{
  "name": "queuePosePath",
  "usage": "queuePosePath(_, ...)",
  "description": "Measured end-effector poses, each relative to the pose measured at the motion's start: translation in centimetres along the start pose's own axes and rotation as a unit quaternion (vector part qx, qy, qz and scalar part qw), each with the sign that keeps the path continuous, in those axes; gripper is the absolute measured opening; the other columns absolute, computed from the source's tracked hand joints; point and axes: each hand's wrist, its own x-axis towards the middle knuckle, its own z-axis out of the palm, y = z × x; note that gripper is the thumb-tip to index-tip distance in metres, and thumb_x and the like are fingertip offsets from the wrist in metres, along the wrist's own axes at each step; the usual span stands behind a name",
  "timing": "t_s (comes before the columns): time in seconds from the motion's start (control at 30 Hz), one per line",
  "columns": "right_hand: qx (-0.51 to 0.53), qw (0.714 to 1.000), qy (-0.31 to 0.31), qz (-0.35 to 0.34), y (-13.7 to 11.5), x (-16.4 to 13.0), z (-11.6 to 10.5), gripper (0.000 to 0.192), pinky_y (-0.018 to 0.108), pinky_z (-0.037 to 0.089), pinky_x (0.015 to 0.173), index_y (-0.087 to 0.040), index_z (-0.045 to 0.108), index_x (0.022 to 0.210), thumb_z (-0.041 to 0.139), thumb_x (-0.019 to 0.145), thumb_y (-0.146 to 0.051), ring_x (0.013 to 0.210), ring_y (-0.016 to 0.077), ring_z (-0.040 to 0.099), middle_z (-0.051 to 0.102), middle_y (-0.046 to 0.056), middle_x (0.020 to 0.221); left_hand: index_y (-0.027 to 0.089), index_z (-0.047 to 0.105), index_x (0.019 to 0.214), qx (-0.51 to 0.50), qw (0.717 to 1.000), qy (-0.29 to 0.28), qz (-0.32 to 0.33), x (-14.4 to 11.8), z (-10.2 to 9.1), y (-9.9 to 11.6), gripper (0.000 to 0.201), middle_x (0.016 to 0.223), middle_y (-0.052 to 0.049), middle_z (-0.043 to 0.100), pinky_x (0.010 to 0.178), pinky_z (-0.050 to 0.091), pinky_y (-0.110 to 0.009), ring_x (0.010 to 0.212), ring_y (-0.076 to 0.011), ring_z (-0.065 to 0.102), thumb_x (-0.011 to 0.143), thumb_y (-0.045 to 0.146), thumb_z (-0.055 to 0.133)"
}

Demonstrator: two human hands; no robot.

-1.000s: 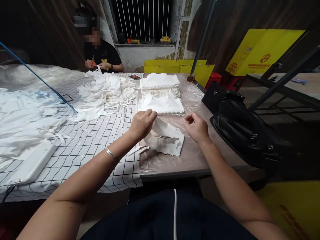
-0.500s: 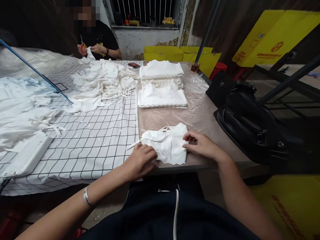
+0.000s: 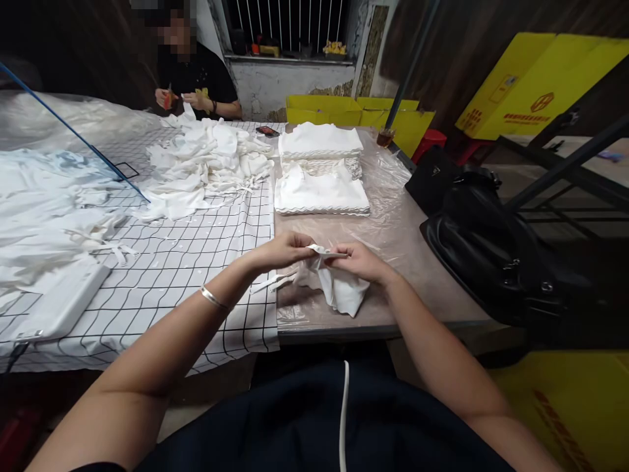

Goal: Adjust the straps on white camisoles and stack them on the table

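Both my hands pinch the top edge of a small white cloth piece [image 3: 341,292] and hold it just above the plastic-covered table [image 3: 393,229]. My left hand [image 3: 282,250] grips its left end, my right hand [image 3: 361,261] its right end, fingertips nearly touching. The cloth hangs crumpled below them, with thin white straps trailing left onto the checked tablecloth [image 3: 187,262]. Two neat stacks of folded white pieces [image 3: 322,190] lie farther back on the table.
A loose heap of white cloth [image 3: 206,164] lies at the back left, where another person [image 3: 194,69] sits handling a piece. Black bags [image 3: 486,242] crowd the table's right edge. Yellow boxes [image 3: 535,85] stand behind. A white flat box [image 3: 59,305] lies front left.
The cloth lay flattened on the table under both hands half a second ago. Now both hands have lifted it by its top edge and come close together.
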Motion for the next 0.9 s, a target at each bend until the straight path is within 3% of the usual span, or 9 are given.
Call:
queuePosePath(0.13,0.217,0.974,-0.003,0.071,-0.2,-0.7,-3.0,0.056,0.028,0.052,0.063,-0.014,0.068,0.084,0.077,0.061,-0.064,0.069,0.0195,0.066,0.071,0.007,0.077,0.013,0.063,0.069,-0.111,0.990,-0.087,-0.021,0.4,-2.5,0.8,0.020,0.067,-0.002,0.059,0.062,0.046,-0.025,0.063,-0.0105,0.053,0.078,0.031,0.065)
queuePosePath(0.3,0.222,0.968,0.078,0.090,0.7,-1.8,-5.9,0.055,0.038,0.055,0.070,-0.018,0.065,0.080,0.069,0.065,-0.071,0.078,0.0267,0.069,0.072,0.009,0.079,0.014,0.068,0.070,-0.114,0.988,-0.105,-0.015,2.5,-3.1,-0.2,0.016,0.077,-0.008,0.070,0.082,0.052,-0.035,0.079,-0.0179,0.065,0.068,0.014,0.052)
queuePosePath(0.37,0.179,0.972,0.122,0.093,1.5,-1.8,-6.9,0.053,0.040,0.054,0.070,-0.019,0.063,0.080,0.063,0.070,-0.071,0.080,0.0275,0.068,0.071,0.009,0.079,0.015,0.069,0.073,-0.045,0.996,-0.071,-0.021,3.7,-2.9,-0.4,0.023,0.085,-0.008,0.071,0.084,0.052,-0.035,0.086,-0.0192,0.066,0.065,0.010,0.048)
queuePosePath(0.43,0.096,0.965,0.226,0.092,2.4,-2.0,-7.8,0.049,0.039,0.053,0.070,-0.020,0.058,0.080,0.065,0.068,-0.068,0.080,0.0260,0.066,0.068,0.008,0.079,0.015,0.070,0.085,0.062,0.997,0.030,-0.045,4.6,-2.3,-0.4,0.033,0.099,-0.009,0.071,0.085,0.052,-0.034,0.096,-0.0205,0.064,0.065,0.008,0.046)
queuePosePath(0.53,-0.075,0.915,0.391,0.065,3.7,-3.3,-8.3,0.048,0.037,0.050,0.076,-0.021,0.053,0.081,0.076,0.058,-0.057,0.082,0.0223,0.060,0.064,0.006,0.086,0.015,0.065,0.107,0.175,0.967,0.177,-0.061,4.1,-0.2,-0.6,0.038,0.118,-0.012,0.064,0.086,0.051,-0.034,0.105,-0.0217,0.061,0.074,0.013,0.048)
queuePosePath(0.6,-0.138,0.912,0.383,0.045,4.2,-4.7,-7.4,0.047,0.036,0.048,0.079,-0.021,0.053,0.086,0.075,0.060,-0.053,0.083,0.0206,0.058,0.062,0.005,0.090,0.014,0.060,0.116,0.214,0.966,0.134,-0.049,2.7,2.0,-0.9,0.039,0.121,-0.014,0.061,0.083,0.052,-0.035,0.102,-0.0235,0.061,0.079,0.026,0.056)
queuePosePath(0.7,-0.197,0.937,0.287,0.039,4.1,-6.2,-4.3,0.042,0.037,0.046,0.081,-0.022,0.054,0.092,0.074,0.065,-0.048,0.085,0.0211,0.057,0.062,0.005,0.095,0.015,0.060,0.115,0.322,0.943,0.064,-0.058,0.7,5.4,-1.4,0.045,0.115,-0.014,0.062,0.082,0.049,-0.042,0.099,-0.0286,0.061,0.076,0.037,0.067)
queuePosePath(0.8,-0.310,0.918,0.246,0.038,3.6,-6.1,-1.2,0.043,0.040,0.043,0.087,-0.024,0.056,0.096,0.078,0.064,-0.041,0.096,0.0255,0.055,0.062,0.005,0.101,0.017,0.064,0.098,0.406,0.901,0.145,-0.059,0.4,7.1,-1.1,0.019,0.106,-0.012,0.064,0.085,0.043,-0.047,0.101,-0.0309,0.059,0.088,0.032,0.056)
queuePosePath(0.9,-0.394,0.883,0.252,0.041,3.5,-5.3,0.2,0.036,0.041,0.040,0.086,-0.024,0.057,0.098,0.075,0.070,-0.037,0.099,0.0285,0.054,0.062,0.007,0.103,0.018,0.062,0.094,0.403,0.886,0.229,-0.023,1.5,6.8,-0.2,0.019,0.099,-0.010,0.067,0.083,0.039,-0.045,0.097,-0.0290,0.059,0.094,0.026,0.045)
